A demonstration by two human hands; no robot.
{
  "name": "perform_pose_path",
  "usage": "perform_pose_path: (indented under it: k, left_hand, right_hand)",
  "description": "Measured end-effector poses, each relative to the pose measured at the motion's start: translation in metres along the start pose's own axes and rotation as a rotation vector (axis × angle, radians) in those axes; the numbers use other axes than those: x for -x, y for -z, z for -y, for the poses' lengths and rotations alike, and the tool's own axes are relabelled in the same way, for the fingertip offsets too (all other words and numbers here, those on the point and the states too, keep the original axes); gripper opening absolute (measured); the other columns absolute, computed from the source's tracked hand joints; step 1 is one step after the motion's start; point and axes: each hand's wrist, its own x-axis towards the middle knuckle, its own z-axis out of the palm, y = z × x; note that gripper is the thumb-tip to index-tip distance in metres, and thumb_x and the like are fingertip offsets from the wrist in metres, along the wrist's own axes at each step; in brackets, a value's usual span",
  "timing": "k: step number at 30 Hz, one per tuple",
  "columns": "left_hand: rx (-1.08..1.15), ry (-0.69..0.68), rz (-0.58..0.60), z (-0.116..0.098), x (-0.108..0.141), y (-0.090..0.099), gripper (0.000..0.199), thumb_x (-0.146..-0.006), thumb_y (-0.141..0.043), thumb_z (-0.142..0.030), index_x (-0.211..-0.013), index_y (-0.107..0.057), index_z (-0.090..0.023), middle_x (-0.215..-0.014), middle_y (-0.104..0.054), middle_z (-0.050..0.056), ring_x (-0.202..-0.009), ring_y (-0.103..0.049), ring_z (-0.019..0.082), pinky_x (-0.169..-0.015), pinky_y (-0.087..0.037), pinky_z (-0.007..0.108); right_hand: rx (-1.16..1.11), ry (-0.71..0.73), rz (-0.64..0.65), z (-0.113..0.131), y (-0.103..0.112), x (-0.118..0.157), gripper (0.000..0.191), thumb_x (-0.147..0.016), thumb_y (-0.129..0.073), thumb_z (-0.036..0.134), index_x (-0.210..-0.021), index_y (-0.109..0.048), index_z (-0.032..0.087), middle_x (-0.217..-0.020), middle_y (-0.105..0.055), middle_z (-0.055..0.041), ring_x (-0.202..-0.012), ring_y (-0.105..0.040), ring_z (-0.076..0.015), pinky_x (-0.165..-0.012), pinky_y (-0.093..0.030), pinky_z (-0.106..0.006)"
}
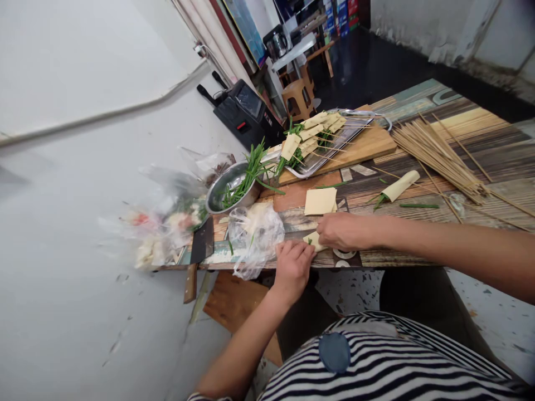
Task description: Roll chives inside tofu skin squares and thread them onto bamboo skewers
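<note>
At the table's near edge, my left hand (293, 264) and my right hand (340, 230) close on opposite ends of a tofu sheet roll (314, 240). A bit of green shows at its left end, and my fingers cover much of the rest. Just beyond lies a stack of square tofu sheets (320, 201). To the right, a finished-looking roll (400, 186) with green stalks poking out rests on the table by a thin stick. A metal bowl (213, 205) of long green stalks (246, 178) stands to the left.
Skewered rolls (311, 136) fill a metal tray (320, 167) on a wooden board (376, 142). Bamboo skewers (438, 159) lie spread at right. A cleaver (203, 242) overhangs the left edge, handle outward. Plastic bags (257, 234) sit beside my left hand and against the wall.
</note>
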Motion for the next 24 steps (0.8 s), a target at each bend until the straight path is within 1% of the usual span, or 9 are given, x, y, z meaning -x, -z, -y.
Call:
perform_pose_path:
  k: [2, 5, 7, 9, 11, 15, 17, 21, 24]
  left_hand:
    - [0.046, 0.032, 0.03, 0.0, -0.006, 0.004, 0.018, -0.093, -0.052, -0.024, -0.085, -0.067, -0.019, -0.081, -0.068, 0.004, -0.081, -0.054, 0.016, -0.075, -0.032, 0.034]
    - [0.066, 0.076, 0.042, -0.002, -0.011, 0.008, 0.019, -0.092, -0.053, -0.024, -0.079, -0.067, -0.02, -0.076, -0.066, 0.003, -0.079, -0.053, 0.016, -0.072, -0.028, 0.035]
    - [0.058, 0.095, 0.027, -0.004, -0.01, 0.007, 0.017, -0.091, -0.055, -0.022, -0.079, -0.067, -0.021, -0.078, -0.066, 0.002, -0.081, -0.053, 0.016, -0.073, -0.027, 0.035]
    - [0.038, 0.106, -0.005, -0.005, -0.006, 0.005, 0.014, -0.09, -0.056, -0.022, -0.081, -0.067, -0.021, -0.082, -0.066, 0.002, -0.086, -0.053, 0.016, -0.075, -0.028, 0.035]
    - [0.024, 0.107, -0.021, -0.005, -0.002, 0.001, 0.012, -0.09, -0.056, -0.022, -0.087, -0.068, -0.022, -0.087, -0.065, 0.003, -0.089, -0.053, 0.017, -0.077, -0.029, 0.035]
    - [0.068, 0.106, -0.029, -0.003, 0.003, -0.002, 0.013, -0.09, -0.056, -0.023, -0.095, -0.068, -0.021, -0.09, -0.066, 0.006, -0.088, -0.054, 0.018, -0.076, -0.033, 0.034]
    - [0.109, 0.123, -0.029, -0.002, 0.001, 0.0, 0.013, -0.089, -0.057, -0.022, -0.093, -0.069, -0.021, -0.088, -0.066, 0.006, -0.086, -0.054, 0.018, -0.075, -0.034, 0.034]
    - [0.192, 0.152, 0.067, 0.001, -0.008, 0.008, 0.013, -0.088, -0.058, -0.02, -0.086, -0.072, -0.021, -0.081, -0.066, 0.005, -0.082, -0.054, 0.018, -0.073, -0.037, 0.034]
    - [0.282, 0.161, 0.12, 0.006, -0.013, 0.01, 0.013, -0.087, -0.059, -0.019, -0.085, -0.073, -0.02, -0.081, -0.068, 0.005, -0.081, -0.055, 0.018, -0.073, -0.039, 0.033]
  right_hand:
    - [0.057, -0.007, -0.007, 0.006, 0.003, 0.01, 0.024, -0.087, -0.048, 0.019, -0.071, -0.064, 0.012, -0.071, -0.063, -0.0088, -0.064, -0.045, -0.0148, -0.063, -0.028, -0.03]
    - [0.112, 0.038, -0.095, 0.011, 0.001, 0.022, 0.018, -0.088, -0.049, 0.021, -0.081, -0.065, 0.014, -0.081, -0.063, -0.0081, -0.078, -0.048, -0.0178, -0.073, -0.031, -0.031]
    - [0.118, 0.074, -0.122, 0.012, 0.0, 0.025, 0.019, -0.089, -0.048, 0.02, -0.079, -0.064, 0.014, -0.083, -0.062, -0.0078, -0.082, -0.047, -0.0187, -0.076, -0.03, -0.032]
    - [0.117, 0.074, -0.119, 0.011, 0.001, 0.023, 0.022, -0.089, -0.049, 0.021, -0.075, -0.064, 0.014, -0.084, -0.061, -0.0084, -0.083, -0.045, -0.0194, -0.074, -0.029, -0.033]
    - [0.106, 0.044, -0.086, 0.009, 0.003, 0.017, 0.025, -0.089, -0.049, 0.023, -0.07, -0.063, 0.014, -0.084, -0.061, -0.0089, -0.082, -0.044, -0.0192, -0.069, -0.027, -0.033]
    - [0.04, -0.013, 0.027, 0.004, 0.005, 0.008, 0.025, -0.086, -0.049, 0.017, -0.067, -0.064, 0.013, -0.075, -0.061, -0.0075, -0.069, -0.042, -0.0156, -0.063, -0.025, -0.031]
    - [0.03, -0.021, 0.013, 0.002, 0.004, 0.009, 0.026, -0.088, -0.048, 0.018, -0.068, -0.064, 0.013, -0.074, -0.061, -0.007, -0.067, -0.042, -0.0147, -0.064, -0.026, -0.03]
    - [0.059, 0.049, -0.083, 0.001, 0.0, 0.019, 0.02, -0.09, -0.051, 0.025, -0.08, -0.065, 0.014, -0.08, -0.062, -0.0064, -0.074, -0.047, -0.0159, -0.071, -0.029, -0.03]
    - [0.066, 0.086, -0.117, 0.0, 0.0, 0.024, 0.023, -0.092, -0.046, 0.021, -0.081, -0.065, 0.014, -0.081, -0.062, -0.007, -0.076, -0.049, -0.016, -0.076, -0.03, -0.031]
